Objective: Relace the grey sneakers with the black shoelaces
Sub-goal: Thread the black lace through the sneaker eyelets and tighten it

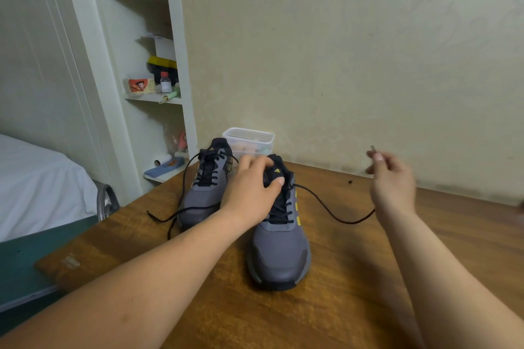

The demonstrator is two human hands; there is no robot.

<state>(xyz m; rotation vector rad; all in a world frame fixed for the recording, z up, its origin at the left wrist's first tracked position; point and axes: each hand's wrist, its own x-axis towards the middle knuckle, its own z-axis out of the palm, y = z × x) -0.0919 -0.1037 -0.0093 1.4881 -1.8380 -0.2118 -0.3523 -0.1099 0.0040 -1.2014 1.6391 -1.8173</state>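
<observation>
Two grey sneakers with yellow stripes stand on the wooden table (354,278), toes toward me. The near sneaker (280,252) is laced in black up its front. My left hand (252,187) grips its black tongue and collar from above. A black shoelace (326,204) runs from its upper eyelets out to the right in a sagging curve. My right hand (391,176) is raised to the right and pinches that lace's tip between thumb and fingers. The far sneaker (202,193) stands to the left, laced, with its loose lace ends (170,215) trailing over the table.
A clear plastic tub (249,140) stands behind the sneakers against the wall. White shelves (158,99) with small items rise at the left, and a bed with a white sheet (37,184) lies at the far left. The table's left edge is close to the far sneaker.
</observation>
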